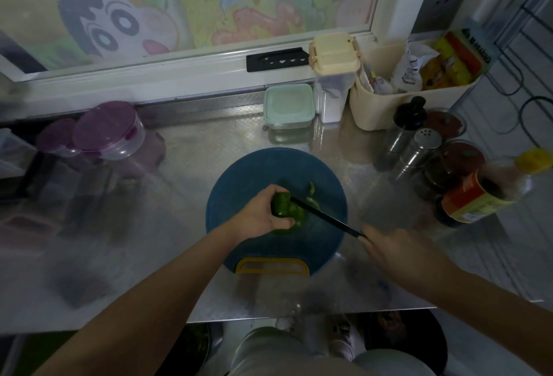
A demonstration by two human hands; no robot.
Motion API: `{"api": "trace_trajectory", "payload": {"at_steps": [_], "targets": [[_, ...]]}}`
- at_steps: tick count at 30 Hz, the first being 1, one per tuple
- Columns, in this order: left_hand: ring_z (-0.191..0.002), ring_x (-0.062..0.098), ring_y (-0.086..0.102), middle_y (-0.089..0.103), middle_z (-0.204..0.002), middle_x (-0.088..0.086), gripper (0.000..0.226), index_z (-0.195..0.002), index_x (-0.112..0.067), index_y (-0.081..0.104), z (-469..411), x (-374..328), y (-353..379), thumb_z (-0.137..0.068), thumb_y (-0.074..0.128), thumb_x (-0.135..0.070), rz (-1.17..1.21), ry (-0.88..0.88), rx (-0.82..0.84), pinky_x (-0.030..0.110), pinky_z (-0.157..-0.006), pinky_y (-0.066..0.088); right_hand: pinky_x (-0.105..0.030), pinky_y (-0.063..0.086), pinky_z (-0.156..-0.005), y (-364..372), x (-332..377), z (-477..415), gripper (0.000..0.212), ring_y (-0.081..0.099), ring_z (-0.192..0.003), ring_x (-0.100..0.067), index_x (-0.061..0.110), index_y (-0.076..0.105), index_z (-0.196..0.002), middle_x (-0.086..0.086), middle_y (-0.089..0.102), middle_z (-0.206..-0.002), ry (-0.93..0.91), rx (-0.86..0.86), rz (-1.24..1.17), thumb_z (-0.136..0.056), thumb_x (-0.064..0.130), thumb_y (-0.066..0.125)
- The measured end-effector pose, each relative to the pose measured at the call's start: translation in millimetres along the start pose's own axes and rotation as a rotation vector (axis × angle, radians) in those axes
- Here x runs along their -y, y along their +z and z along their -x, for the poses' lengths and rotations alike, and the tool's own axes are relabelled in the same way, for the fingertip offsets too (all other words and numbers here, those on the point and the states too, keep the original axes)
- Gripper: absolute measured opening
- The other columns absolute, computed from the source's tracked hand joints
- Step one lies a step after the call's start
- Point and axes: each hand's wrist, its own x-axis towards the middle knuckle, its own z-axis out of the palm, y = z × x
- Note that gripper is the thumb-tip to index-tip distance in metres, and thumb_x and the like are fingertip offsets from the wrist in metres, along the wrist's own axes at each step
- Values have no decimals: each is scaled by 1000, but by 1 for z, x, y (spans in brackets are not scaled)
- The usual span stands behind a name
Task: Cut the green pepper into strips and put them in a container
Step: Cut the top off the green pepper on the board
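A green pepper (286, 208) lies on the round blue cutting board (239, 187) in the middle of the steel counter. My left hand (263, 212) grips the pepper from the left, fingers curled over it. My right hand (398, 253) holds the handle of a black knife (326, 217); the thin blade slants up-left and meets the pepper's right end. A few pale green cut pieces (311, 194) lie on the board just beyond the blade. A mint-lidded square container (288, 106) stands behind the board.
Purple-lidded tubs (104, 133) sit at the left. Shakers (419, 148), jars and a yellow-capped sauce bottle (484, 193) crowd the right. A cream bin (416, 94) with packets and a tall canister (333, 76) stand at the back right. The counter's front edge (269, 317) is near my legs.
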Motion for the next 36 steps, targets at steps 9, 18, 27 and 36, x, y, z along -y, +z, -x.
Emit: {"api": "trace_trajectory", "payload": {"at_steps": [9,18,27,36], "targets": [[-112,14,45,36,-123,3,66,-121,-24,40,3,3,8,-70,82,-23,-79,-2,22,26,-102,39,-15,12,-38,3,2,15,33,54,-34,-18,18,59,-80,-4,57,-46,-133,-67,152,-82,38,33],[-109,13,45,39,-121,3,69,-122,-25,42,0,9,6,-67,84,-28,-130,30,-6,21,-95,37,-8,1,-43,0,0,14,16,39,-18,-17,20,36,-78,-3,42,-30,-159,-192,117,-68,31,30],[-108,14,50,46,-119,1,68,-122,-21,43,-4,9,12,-68,82,-34,-142,39,-57,28,-96,44,-25,26,-48,-10,6,10,40,65,-95,-25,22,32,-131,-3,67,-104,-126,84,184,-94,35,23],[-106,16,48,43,-117,2,62,-120,-16,43,-5,6,14,-71,80,-26,-194,36,-78,28,-93,42,-29,33,-65,-5,6,-4,41,61,-101,-28,19,27,-136,-9,63,-110,-60,193,248,-96,17,36]]}}
